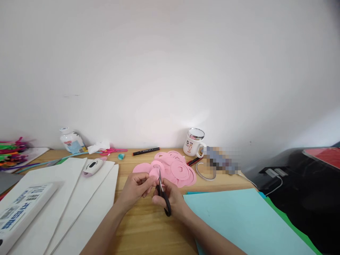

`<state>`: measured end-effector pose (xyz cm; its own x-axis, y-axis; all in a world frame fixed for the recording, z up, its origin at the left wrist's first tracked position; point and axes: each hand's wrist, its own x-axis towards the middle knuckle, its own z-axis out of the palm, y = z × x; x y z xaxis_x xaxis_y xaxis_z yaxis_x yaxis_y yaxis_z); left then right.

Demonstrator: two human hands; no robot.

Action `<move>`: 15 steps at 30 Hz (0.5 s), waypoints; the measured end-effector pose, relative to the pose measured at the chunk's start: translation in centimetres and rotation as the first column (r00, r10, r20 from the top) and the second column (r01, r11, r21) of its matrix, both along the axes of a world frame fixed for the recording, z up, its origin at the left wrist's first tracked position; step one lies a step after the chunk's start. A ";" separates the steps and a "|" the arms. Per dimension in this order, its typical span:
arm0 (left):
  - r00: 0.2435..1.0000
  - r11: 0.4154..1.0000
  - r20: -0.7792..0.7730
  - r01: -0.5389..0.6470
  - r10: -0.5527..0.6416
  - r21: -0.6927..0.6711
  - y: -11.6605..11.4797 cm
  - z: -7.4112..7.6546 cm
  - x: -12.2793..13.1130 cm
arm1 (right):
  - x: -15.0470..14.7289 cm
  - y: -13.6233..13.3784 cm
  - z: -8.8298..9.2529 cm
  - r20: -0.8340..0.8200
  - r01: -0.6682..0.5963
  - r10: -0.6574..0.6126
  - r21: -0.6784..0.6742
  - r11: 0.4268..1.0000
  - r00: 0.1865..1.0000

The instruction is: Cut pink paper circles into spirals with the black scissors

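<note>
**Trimming a pink paper piece with black-handled scissors**

The step in hand looks to be cutting. The left hand pinches the pink paper piece between thumb and fingertips, at the near edge of the pink cutouts. Just to its right, the right hand grasps the black-handled scissors, fingers curled about the handles, blades pointing far across the paper; whether they are parted I cannot tell. The next move probably calls for a steady left pinch, the paper turned to meet the blades.

Around them, from the left: colourful pipe cleaners, a white box on white sheets, a tilted white bottle by the wall, pink-handled scissors, a teal cap and a black marker. Past the pile on the right are a white mug, a looped cable and, nearer, light blue paper. None of these blocks the hands; the likeliest hindrance is the overlapping pile just beyond the blades, where a stray cutout could get caught.
</note>
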<state>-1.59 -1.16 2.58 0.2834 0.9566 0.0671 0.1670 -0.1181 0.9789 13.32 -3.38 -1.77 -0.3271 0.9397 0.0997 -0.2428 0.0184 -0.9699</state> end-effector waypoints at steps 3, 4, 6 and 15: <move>1.000 1.000 0.020 -0.005 0.005 -0.010 0.1 -0.1 0.1 | 0.0 0.2 -0.4 0.019 -0.006 0.006 -0.017 1.000 1.000; 0.999 1.000 0.029 -0.017 0.018 -0.007 0.2 -0.1 0.1 | 0.0 0.2 -0.6 0.024 -0.005 0.005 -0.024 1.000 1.000; 0.998 0.999 0.047 -0.051 0.051 0.005 0.3 -0.3 0.1 | -0.2 0.3 -1.0 0.030 0.008 -0.006 -0.042 0.999 1.000; 0.978 0.980 0.072 -0.196 0.193 0.028 0.5 -0.3 0.0 | -0.4 0.1 -1.5 0.048 0.013 -0.009 -0.079 0.997 0.999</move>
<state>-1.58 -0.67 2.28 0.0857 0.9898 0.1140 0.1227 -0.1241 0.9847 12.92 -3.31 -3.29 -0.3190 0.9477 0.0091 -0.1965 -0.0568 -0.9789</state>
